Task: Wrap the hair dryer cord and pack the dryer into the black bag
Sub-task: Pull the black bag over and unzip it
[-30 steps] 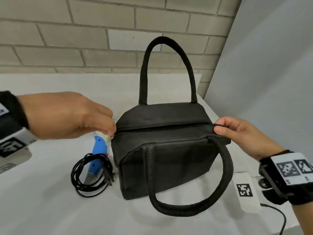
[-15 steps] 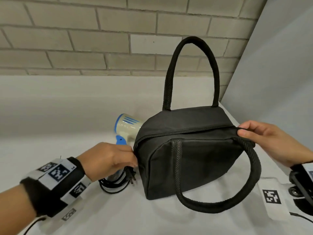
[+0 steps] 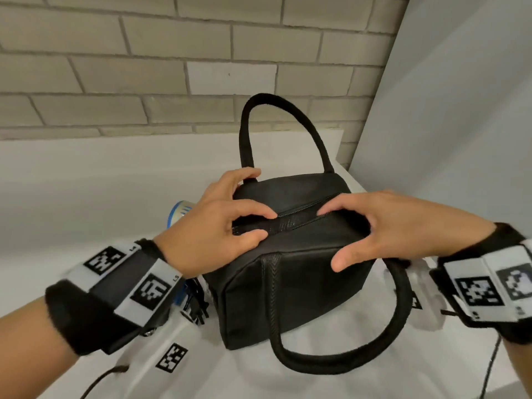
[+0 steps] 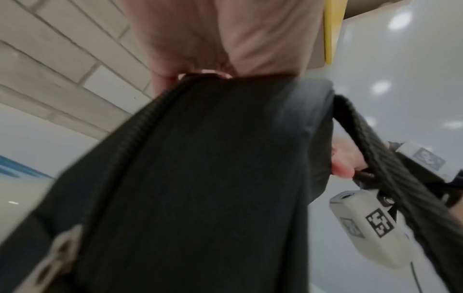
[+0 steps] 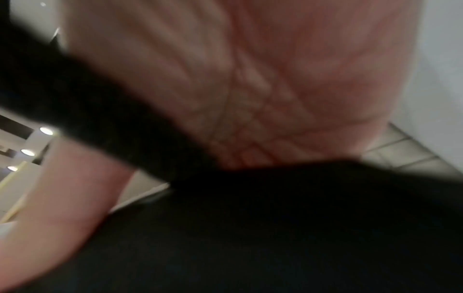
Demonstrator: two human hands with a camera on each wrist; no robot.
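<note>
1. The step in hand looks like opening the bag (image 3: 293, 289): the zip (image 3: 290, 218) on its top is parted for a short stretch at the left end and closed towards the right, in the middle of the head view
2. The left hand (image 3: 213, 228) lies over the bag's upper left corner, thumb behind by the rear handle (image 3: 276, 131), two fingers (image 3: 253, 234) straight, one on each side of the parted stretch; it presses and holds nothing
3. The right hand (image 3: 394, 226) lies spread on the bag's right top, fingers wide and relaxed, tips at the zip line, thumb down over the front face; I cannot tell whether a tip has the zip pull
4. The dryer (image 3: 180, 211) is outside the bag, just left of it on the surface (image 3: 86, 197), mostly hidden behind the left hand; only its white and blue end shows
5. The cord (image 3: 197, 302) shows as a dark bundle below the left wrist, just beside the bag's lower left corner; it looks gathered, though little of it is in view
6. Both wrist views are blurred: the left one shows black fabric and a zip line, the right one palm and black fabric only
7. Judged from this, packing is not yet begun; the next move calls for spreading the mouth wide, one hand steadying the soft fabric, so the dryer passes in freely
</note>
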